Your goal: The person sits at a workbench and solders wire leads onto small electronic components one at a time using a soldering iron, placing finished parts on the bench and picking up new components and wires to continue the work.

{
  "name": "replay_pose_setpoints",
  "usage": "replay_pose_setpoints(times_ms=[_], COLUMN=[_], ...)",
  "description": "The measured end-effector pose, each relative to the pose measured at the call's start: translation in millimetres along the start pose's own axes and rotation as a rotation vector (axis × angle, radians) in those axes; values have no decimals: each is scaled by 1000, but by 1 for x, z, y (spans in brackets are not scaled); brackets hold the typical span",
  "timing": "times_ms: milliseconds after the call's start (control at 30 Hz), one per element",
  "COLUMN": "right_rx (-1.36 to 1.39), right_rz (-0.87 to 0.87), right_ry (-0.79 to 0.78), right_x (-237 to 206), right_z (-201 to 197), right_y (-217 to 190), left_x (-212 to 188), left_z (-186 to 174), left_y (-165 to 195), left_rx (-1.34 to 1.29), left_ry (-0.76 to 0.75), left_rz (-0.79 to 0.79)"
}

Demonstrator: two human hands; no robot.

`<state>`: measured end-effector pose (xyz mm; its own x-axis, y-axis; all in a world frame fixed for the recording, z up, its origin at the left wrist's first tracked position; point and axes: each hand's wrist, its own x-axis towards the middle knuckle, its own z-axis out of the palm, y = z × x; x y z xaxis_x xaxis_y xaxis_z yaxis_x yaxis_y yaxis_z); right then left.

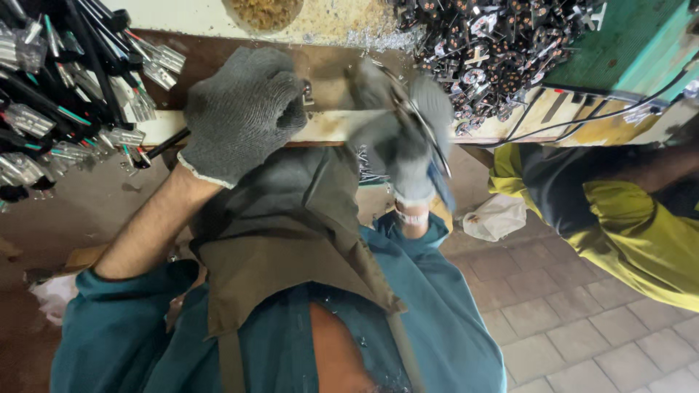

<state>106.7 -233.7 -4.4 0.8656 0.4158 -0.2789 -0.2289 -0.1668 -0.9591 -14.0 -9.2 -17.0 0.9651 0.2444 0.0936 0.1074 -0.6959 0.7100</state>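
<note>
Metal cutters (426,138) blurred, thin, gripped in gloved right hand (400,142).

Both knitted gloves are grey: the left hand (244,109) at upper centre-left, the right hand (408,138) at upper centre. A blue-handled tool (437,178) shows in the right glove. The shirt (437,320) below is teal, the apron (291,225) olive-brown. At upper left hang black cables (65,87) with clear ends. At right, a yellow sleeve (641,240) over grey-brown paving (568,327).
</note>
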Motion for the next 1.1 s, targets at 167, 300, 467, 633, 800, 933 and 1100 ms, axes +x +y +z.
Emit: replay_pose_setpoints(times_ms=[167,300,467,633,800,933,1100], right_rx=[51,-289,-842,-1157,-791,-669,-794], right_rz=[8,-189,-655,-790,-769,-534,-503], right_ry=[77,85,83,-99,-194,64,120], right_x=[3,6,71,84,25,4,8], right_z=[11,44,67,67,39,51,62], right_y=[-4,3,-16,-16,-22,-25,-24], left_x=[5,7,8,10,6,4,5], left_z=[-1,-3,-5,-2,-1,1,0], left_y=[1,5,7,5,4,3,2], left_rx=[31,46,138,108,111,89,87], left_ry=[83,40,34,66,21,48,68], left_rz=[51,13,-12,11,-19,-2,18])
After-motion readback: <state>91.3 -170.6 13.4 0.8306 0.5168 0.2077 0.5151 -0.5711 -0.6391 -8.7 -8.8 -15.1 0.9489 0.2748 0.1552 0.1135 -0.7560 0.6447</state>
